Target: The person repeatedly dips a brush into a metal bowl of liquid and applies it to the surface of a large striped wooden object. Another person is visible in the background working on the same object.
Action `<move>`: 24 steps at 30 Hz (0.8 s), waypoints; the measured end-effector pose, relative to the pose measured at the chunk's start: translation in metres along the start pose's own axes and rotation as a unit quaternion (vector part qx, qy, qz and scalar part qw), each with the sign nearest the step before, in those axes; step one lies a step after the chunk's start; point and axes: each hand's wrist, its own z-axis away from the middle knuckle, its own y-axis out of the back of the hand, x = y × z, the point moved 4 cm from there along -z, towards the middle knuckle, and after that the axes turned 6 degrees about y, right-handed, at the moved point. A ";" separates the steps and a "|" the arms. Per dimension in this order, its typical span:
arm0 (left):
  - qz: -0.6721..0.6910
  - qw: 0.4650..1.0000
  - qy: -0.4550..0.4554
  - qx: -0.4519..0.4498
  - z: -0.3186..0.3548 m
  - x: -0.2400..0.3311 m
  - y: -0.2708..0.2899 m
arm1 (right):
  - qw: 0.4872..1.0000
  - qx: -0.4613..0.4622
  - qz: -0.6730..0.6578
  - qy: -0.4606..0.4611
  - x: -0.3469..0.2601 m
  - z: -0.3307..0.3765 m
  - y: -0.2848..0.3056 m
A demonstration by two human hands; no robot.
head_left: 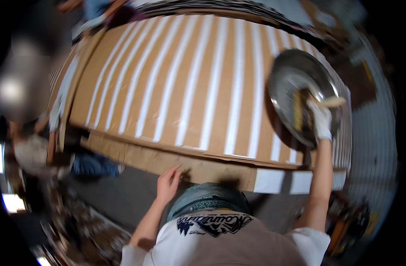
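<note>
My right hand (322, 120), in a white glove, grips a brush (297, 111) with a pale wooden handle and yellowish bristles. The bristles are down inside a wide, shiny metal bowl (278, 95), which stands at the right end of a cardboard-covered work surface (168, 68). Whitish liquid or residue seems to lie in the bowl, though blur hides the detail. Long white strips (214, 88) run across the brown cardboard in spaced rows. Bare and empty, my left hand (169, 184) hangs by the near edge with its fingers loosely apart.
A plain cardboard flap (136, 155) runs along the near edge, with white pieces (280, 181) at its right end. Another person's gloved hand (55, 116) is at the left end, and another person (96, 9) stands at the far left. Corrugated sheeting (371, 146) lies to the right.
</note>
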 end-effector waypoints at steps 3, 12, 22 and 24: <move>-0.080 0.993 -0.080 0.014 -0.010 -0.003 0.021 | 0.955 0.061 -0.290 -0.019 0.040 -0.013 0.008; -0.245 0.937 -0.204 0.142 -0.050 -0.058 0.137 | 0.877 -0.060 -0.477 -0.023 -0.129 0.064 -0.071; -0.304 0.906 -0.282 0.088 -0.130 -0.102 0.204 | 0.958 -0.165 0.140 0.188 -0.290 0.117 -0.336; -0.319 0.896 -0.302 0.070 -0.140 -0.116 0.205 | 0.948 -0.199 0.059 0.240 -0.320 0.138 -0.380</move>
